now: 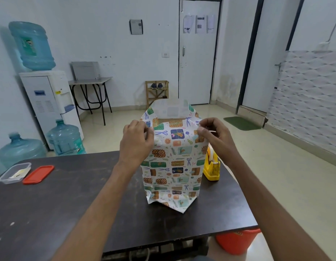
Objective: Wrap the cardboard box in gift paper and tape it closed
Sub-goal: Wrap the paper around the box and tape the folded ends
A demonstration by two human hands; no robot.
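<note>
A tall box stands upright on the dark table, covered in white gift paper printed with presents and scissors. The paper rises past the box top, and a strip of brown cardboard shows inside the open end. My left hand pinches the paper at the top left corner. My right hand pinches the paper at the top right corner. A yellow tape dispenser sits on the table just right of the box, partly hidden by my right wrist.
A clear plastic container and its red lid lie at the table's left edge. An orange bucket stands on the floor under the table's near right corner. Water jugs and a dispenser stand at left.
</note>
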